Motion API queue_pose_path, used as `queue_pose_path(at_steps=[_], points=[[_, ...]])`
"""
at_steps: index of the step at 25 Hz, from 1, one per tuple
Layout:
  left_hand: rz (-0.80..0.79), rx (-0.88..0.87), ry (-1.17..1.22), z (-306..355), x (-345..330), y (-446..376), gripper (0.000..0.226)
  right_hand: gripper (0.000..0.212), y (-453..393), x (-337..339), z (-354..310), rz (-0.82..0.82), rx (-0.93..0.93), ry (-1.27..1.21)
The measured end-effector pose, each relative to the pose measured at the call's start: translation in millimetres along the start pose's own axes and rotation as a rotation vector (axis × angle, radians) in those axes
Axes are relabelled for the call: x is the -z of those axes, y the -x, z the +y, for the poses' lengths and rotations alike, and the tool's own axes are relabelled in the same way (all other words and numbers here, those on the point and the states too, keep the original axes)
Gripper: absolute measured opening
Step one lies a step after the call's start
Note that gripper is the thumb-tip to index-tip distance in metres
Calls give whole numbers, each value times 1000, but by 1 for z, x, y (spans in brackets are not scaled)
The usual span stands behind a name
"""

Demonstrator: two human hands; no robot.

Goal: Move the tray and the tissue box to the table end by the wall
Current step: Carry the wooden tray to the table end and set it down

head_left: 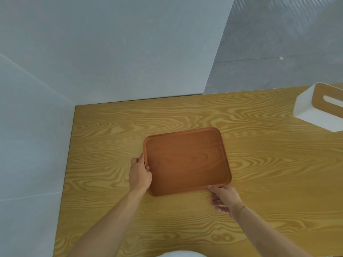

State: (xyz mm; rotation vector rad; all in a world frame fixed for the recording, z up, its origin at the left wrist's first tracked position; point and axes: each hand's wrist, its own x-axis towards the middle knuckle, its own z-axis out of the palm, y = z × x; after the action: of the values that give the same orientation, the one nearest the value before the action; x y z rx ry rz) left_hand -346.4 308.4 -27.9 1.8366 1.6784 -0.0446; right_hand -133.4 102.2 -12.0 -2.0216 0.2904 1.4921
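Note:
An empty reddish-brown wooden tray [187, 160] lies flat near the middle of the wood-grain table [278, 173]. My left hand [139, 172] grips the tray's left rim, thumb over the edge. My right hand [223, 198] touches the tray's near right corner with its fingertips, fingers loosely curled below it. A white tissue box [315, 110] with a wooden slotted top sits at the far right of the table, partly cut off by the frame edge and well apart from both hands.
A pale grey wall [111, 52] runs along the table's far and left edges, meeting in a corner at the upper left. Grey floor [278, 52] shows beyond the table at the upper right. Something white [182, 254] shows at the bottom edge.

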Motion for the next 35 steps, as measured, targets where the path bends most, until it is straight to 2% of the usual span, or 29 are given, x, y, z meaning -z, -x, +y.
queue_pose_path(at_steps=[2,4,7,10,12,14,16,22,28,35], points=[[-12,-9,-5,0,2,0,56,33,2,4,0,9,11,117],[-1,-45,-36,-4,4,4,59,40,4,13,3,59,106,338],[8,-128,-148,-16,3,19,65,32,6,31,12,265,365,713],[7,-194,-243,-32,-3,39,76,27,6,41,20,446,684,834],[-11,-215,-248,-41,-8,48,88,59,-1,44,23,474,779,945],[-35,-238,-262,-46,-12,55,102,89,-8,47,23,450,730,1060],[-59,-247,-276,-49,-14,57,114,102,-15,48,21,418,691,1154],[-170,-172,-376,-55,-15,50,130,105,-28,52,13,392,686,1205],[-171,-158,-359,-56,-10,37,129,105,-33,45,3,359,679,1120],[-183,-156,-339,-38,14,-16,132,106,-44,25,-44,357,682,1042]])
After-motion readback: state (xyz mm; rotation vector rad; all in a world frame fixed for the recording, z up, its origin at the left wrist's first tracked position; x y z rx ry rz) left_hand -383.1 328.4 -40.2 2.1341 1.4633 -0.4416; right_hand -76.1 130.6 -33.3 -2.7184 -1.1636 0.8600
